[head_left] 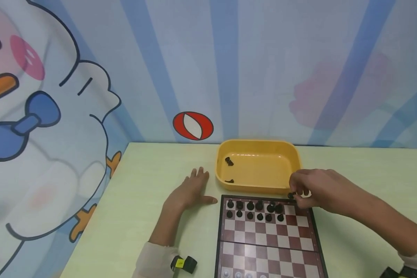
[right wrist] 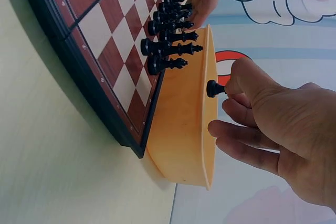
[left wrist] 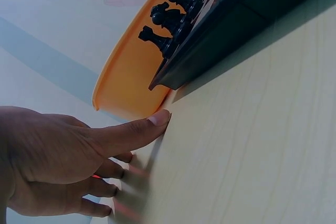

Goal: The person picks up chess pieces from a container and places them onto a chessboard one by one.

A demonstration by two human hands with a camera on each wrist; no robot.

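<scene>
Thumb and forefinger of my right hand (head_left: 321, 190) pinch a black chess piece (right wrist: 214, 88), its base showing and its top hidden by the fingers. In the head view that hand hovers over the far right corner of the brown-and-white chessboard (head_left: 276, 253), beside the yellow tray (head_left: 257, 189). Two rows of black chess pieces (head_left: 259, 205) stand along the board's far side. My left hand (head_left: 189, 193) rests on the table left of the board, fingers spread and holding nothing; in the left wrist view its thumb (left wrist: 131, 135) points toward the board's corner.
Small black pieces (head_left: 229, 161) lie at the left end of the tray, behind the board. White pieces (head_left: 226, 273) stand at the near side of the board, cut off by the head view's lower edge. A wall with cartoon pictures (head_left: 264, 69) rises behind the pale table (head_left: 125, 231).
</scene>
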